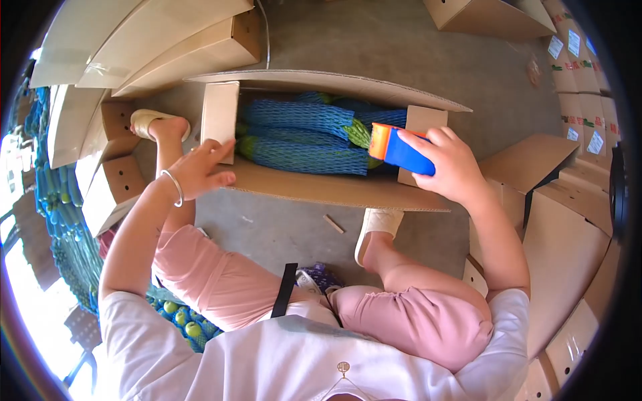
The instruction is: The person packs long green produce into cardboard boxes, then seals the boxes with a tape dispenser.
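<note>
In front of me an open cardboard box holds several long green gourds in blue mesh sleeves. One gourd's bumpy green tip pokes out of its sleeve like a bitter melon. My right hand grips a blue-and-orange hand tool, shaped like a tape dispenser, over the right part of the box. Its orange end points left. My left hand, slightly blurred, has its fingers apart, with fingertips right at the left end flap. Both end flaps and the long side flaps stand unfolded.
Cardboard boxes crowd the right side, with printed cartons stacked behind. More boxes stand at the upper left. Mesh-wrapped produce lies along the left, and round green fruit below my leg. A small strip lies on the floor.
</note>
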